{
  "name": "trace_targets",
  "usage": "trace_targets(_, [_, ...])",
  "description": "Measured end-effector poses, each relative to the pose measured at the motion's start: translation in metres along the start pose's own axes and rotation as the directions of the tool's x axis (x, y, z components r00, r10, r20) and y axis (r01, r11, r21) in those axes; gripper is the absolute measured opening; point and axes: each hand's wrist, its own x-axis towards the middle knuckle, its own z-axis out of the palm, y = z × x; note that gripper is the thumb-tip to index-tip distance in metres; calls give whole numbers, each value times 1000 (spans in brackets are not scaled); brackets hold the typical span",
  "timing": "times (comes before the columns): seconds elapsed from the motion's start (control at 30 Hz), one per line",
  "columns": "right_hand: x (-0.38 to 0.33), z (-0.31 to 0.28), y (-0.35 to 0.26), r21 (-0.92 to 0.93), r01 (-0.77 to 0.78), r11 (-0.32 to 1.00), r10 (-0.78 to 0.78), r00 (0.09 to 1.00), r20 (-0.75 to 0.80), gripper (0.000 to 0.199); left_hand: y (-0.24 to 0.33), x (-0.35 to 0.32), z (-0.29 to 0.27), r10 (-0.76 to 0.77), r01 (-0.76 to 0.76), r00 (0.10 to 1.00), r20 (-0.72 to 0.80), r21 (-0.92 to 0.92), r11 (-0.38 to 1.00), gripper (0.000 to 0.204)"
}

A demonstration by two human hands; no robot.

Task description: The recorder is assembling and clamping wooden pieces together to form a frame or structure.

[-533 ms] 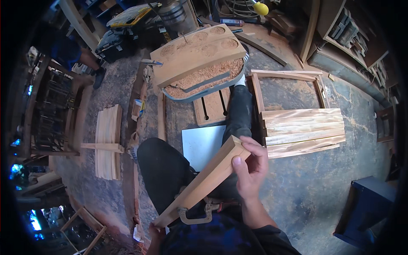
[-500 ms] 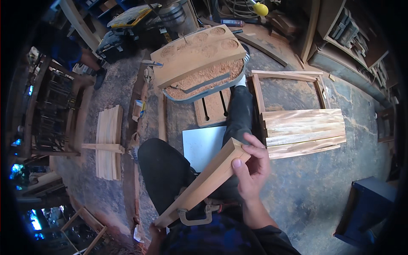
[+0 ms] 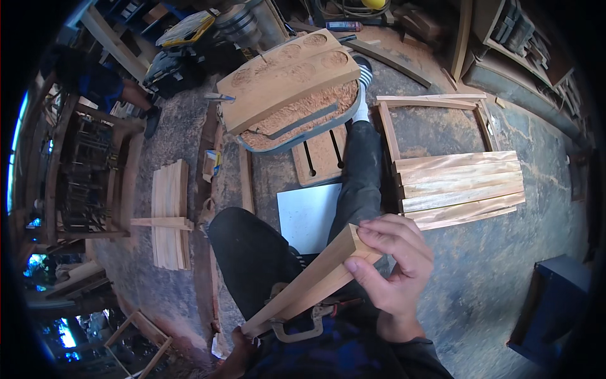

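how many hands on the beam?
2: right hand at the far end of the beam, left hand at its near end, partly hidden in shadow.

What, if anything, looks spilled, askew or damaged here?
Loose wood shavings lie heaped on the drill table, beside the thick board, looking like uncleared waste. The slats on the right have uneven ends. I see no clear damage to the wooden beam in the right hand.

A scuffed, dusty dark grey floor spreads across the room, blotched with paler patches. At the upper right stands an open-fronted brown wooden shelf unit; bluish-white light glints through gaps along the dim left side.
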Motion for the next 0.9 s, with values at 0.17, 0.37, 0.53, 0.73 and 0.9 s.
trace_targets(0.17, [4, -6, -20, -201, -5, 980, 22, 996, 81, 35, 1, -12, 14, -4, 7, 997, -81, 45, 999, 43])
trace_targets(0.37, [1, -12, -29, -203, -25, 979, 34, 999, 39, 34, 6, 1, 7, -28, 20, 987, -161, -51, 999, 44])
trace_targets(0.53, [0, -20, -31, -254, -31, 967, 40, 999, 32, 36, 11, 9, 8, -43, 27, 988, -152, -102, 994, 45])
trace_targets(0.73, [4, -13, -17, -164, -18, 986, 25, 999, 43, 36, -4, 31, -12, -18, 3, 997, -74, -192, 981, 42])
trace_targets(0.9, [-14, -4, 2, 262, -140, 955, 115, 987, 108, 33, -7, 17, 0, 17, -46, 987, -161, -175, 984, 39])
